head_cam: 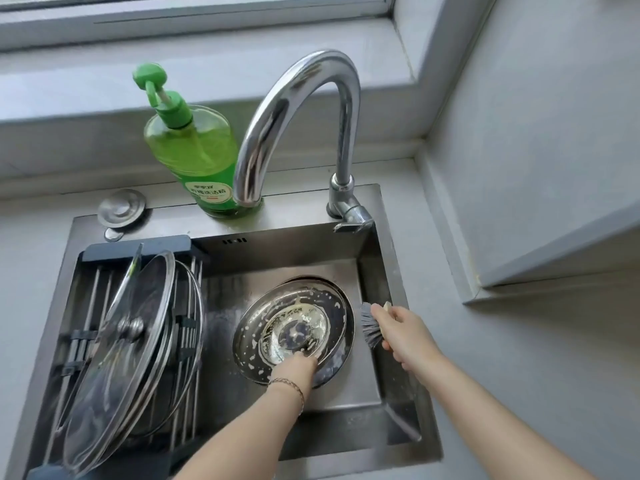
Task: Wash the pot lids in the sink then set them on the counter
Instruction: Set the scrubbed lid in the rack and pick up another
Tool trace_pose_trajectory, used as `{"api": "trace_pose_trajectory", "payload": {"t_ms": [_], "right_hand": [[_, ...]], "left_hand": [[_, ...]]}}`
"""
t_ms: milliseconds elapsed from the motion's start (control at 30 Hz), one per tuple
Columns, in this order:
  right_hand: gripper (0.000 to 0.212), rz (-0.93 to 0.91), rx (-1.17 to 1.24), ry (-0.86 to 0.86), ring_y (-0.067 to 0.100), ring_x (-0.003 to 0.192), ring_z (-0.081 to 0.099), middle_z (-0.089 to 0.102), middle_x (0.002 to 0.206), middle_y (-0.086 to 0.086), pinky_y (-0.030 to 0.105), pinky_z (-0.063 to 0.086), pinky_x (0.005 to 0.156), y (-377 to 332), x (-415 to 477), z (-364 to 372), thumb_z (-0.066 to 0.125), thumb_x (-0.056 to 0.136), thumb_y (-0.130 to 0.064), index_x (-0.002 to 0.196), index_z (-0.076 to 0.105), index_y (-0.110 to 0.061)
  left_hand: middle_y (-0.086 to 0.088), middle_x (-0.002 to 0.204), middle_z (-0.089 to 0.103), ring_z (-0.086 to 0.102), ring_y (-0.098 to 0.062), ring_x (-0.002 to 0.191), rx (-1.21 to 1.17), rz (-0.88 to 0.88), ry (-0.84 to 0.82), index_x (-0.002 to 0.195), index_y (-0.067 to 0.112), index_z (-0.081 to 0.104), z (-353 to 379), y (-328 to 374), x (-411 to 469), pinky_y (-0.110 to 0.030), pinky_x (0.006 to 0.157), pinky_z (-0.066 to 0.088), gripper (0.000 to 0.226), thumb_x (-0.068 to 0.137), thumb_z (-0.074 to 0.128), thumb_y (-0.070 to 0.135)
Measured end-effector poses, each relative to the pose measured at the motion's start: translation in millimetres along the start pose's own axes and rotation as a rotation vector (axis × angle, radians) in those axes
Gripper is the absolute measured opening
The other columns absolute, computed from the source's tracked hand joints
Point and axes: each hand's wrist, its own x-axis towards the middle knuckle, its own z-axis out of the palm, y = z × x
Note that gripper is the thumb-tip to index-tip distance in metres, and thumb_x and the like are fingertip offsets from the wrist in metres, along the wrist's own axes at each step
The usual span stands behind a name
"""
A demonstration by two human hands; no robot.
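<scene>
Steel sink [346, 265], frame centre: left hand [294, 370] grips soapy lid [277, 306] at its lower rim; right hand [403, 336] clasps brush [370, 325] just right of it.

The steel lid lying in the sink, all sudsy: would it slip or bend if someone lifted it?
Probably slippery: the steel lid looks soapy and wet, so the left hand at its near rim needs a firm hold. Likely stiff, being shiny metal. It sits tilted, so a push might rock it.
</scene>
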Motion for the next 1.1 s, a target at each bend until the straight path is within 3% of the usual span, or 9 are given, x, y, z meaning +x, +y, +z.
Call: {"api": "trace_pose_trajectory", "payload": {"t_ms": [167,267,367,500,600,667,800,900,1100], "right_hand": [[0.029,-0.044,-0.05,-0.008,0.006,0.051,0.037,0.049,0.067,-0.007,0.021,0.024,0.047,-9.6,-1.9,15.4,0.047,0.089,-0.048,0.095,0.057,-0.021],[0.035,-0.054,-0.044,-0.032,0.006,0.05,0.036,0.048,0.067,-0.007,0.021,0.025,0.048,-20.4,-10.2,27.4,0.047,0.089,-0.051,0.099,0.056,-0.019],[0.035,-0.054,0.03,-0.071,0.006,0.044,0.037,0.05,0.065,-0.002,0.019,0.027,0.042,-39.5,-22.9,37.9,0.049,0.09,-0.047,0.099,0.052,-0.013],[0.053,-0.053,0.075,-0.063,0.005,0.04,0.037,0.049,0.065,0.0,0.018,0.027,0.036,-71.4,-29.8,58.4,0.051,0.084,-0.055,0.104,0.052,-0.006],[0.046,-0.08,0.142,-0.157,0.006,0.034,0.032,0.048,0.059,0.0,0.015,0.023,0.034,-106.5,-35.4,76.6,0.042,0.09,-0.054,0.08,0.052,-0.01],[0.047,-0.148,0.2,-0.186,0.007,0.038,0.032,0.05,0.063,0.003,0.014,0.023,0.032,-132.4,-41.9,88.8,0.039,0.093,-0.053,0.088,0.054,-0.009],[0.038,-0.273,0.29,-0.178,0.008,0.044,0.033,0.05,0.07,0.003,0.015,0.024,0.033,-179.0,-50.5,111.7,0.042,0.094,-0.049,0.097,0.048,-0.012],[0.032,-0.296,0.43,-0.217,0.008,0.043,0.03,0.046,0.068,0.004,0.015,0.022,0.034,-210.0,-56.8,122.5,0.043,0.095,-0.045,0.091,0.05,-0.014],[0.041,-0.226,0.6,-0.146,0.01,0.04,0.028,0.044,0.065,0.005,0.017,0.021,0.034,-245.4,-47.2,128.7,0.04,0.095,-0.049,0.079,0.048,-0.012]], "left_hand": [[-0.009,0.127,0.047,0.053,-0.029,0.113,-0.081,-0.025,-0.046,0.124,0.014,0.051,-11.7,-2.6,-5.1,-0.038,0.095,0.044,0.032,0.093,0.05,0.021],[-0.004,0.118,0.056,0.056,-0.023,0.106,-0.278,-0.039,0.027,0.115,0.015,0.053,-29.9,-3.8,-21.0,-0.037,0.095,0.045,0.029,0.092,0.051,0.033],[-0.003,0.108,0.06,0.057,-0.019,0.094,-0.599,-0.064,0.341,0.11,0.017,0.055,-65.4,-13.7,-47.3,-0.034,0.092,0.046,0.019,0.094,0.044,0.02],[-0.007,0.115,0.058,0.057,-0.019,0.106,-1.048,-0.041,0.842,0.116,0.012,0.053,-118.2,-48.7,-102.2,-0.028,0.091,0.044,0.036,0.089,0.036,-0.005],[-0.009,0.111,0.058,0.055,-0.013,0.106,-1.068,0.055,1.178,0.115,0.006,0.053,-156.6,-84.9,-144.0,-0.024,0.09,0.042,0.04,0.084,0.035,-0.012],[-0.009,0.116,0.056,0.053,-0.013,0.107,-0.985,0.083,1.306,0.116,0.006,0.053,-181.3,-110.6,-162.0,-0.03,0.094,0.044,0.036,0.086,0.039,-0.008],[-0.006,0.126,0.054,0.055,-0.026,0.109,-0.77,0.093,1.319,0.126,0.01,0.05,-231.6,-151.2,-175.0,-0.034,0.098,0.041,0.034,0.093,0.044,0.009],[-0.01,0.128,0.054,0.052,-0.027,0.113,-0.654,0.105,1.199,0.131,0.013,0.047,-266.6,-163.7,-171.8,-0.031,0.095,0.038,0.036,0.096,0.039,0.016],[-0.009,0.135,0.051,0.046,-0.024,0.123,-0.563,0.115,0.982,0.132,0.013,0.048,-321.9,-160.2,-136.2,-0.028,0.098,0.034,0.038,0.1,0.033,0.025]]}}
